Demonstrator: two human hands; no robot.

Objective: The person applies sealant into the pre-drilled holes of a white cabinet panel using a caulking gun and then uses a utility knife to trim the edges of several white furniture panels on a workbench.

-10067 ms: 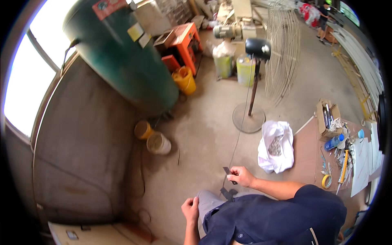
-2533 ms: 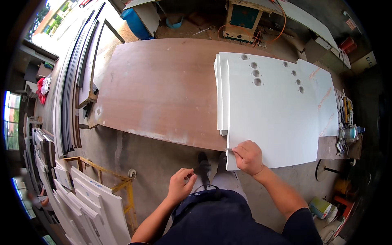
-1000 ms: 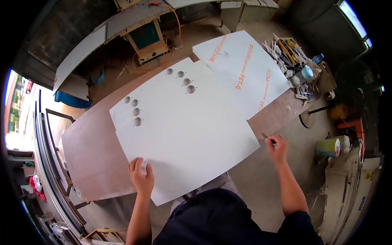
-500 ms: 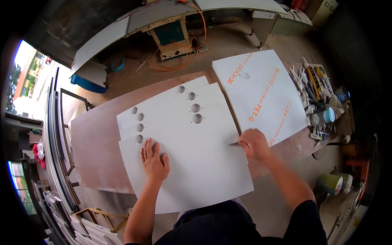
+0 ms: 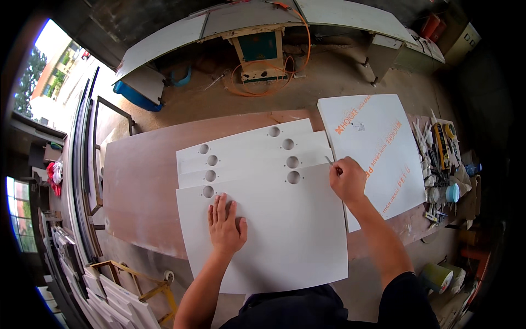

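- On the brown worktop (image 5: 137, 186), nearest the person: top white panel (image 5: 263, 230), lying flat on a staggered stack of like panels (image 5: 246, 151); near edge overhangs the bench toward the person.
- Orientation: the long axis looks to run left to right, though the shape is near square; two round holes (image 5: 293, 177) sit along the far edge, pointing away from the person.
- Left hand (image 5: 224, 225): flat on the panel, palm down, fingers spread wide, holding nothing, just below the left hole.
- Right hand (image 5: 348, 178): closed around a thin pencil-like tool (image 5: 329, 160), tip at the panel's far right corner. Whether the tip touches the surface cannot be told.
- Handling note, as judgement: steady downward pressure from the flat palm should keep the sheet from sliding while the tool works at the corner; a light, short stroke suits that edge.
- Right of the stack: film-covered white sheet (image 5: 378, 148) with orange print.
- Far right bench end: a clutter of small hand tools (image 5: 441, 159).
- Beyond the bench: a green-fronted machine (image 5: 260, 49) with an orange cable (image 5: 285, 82).
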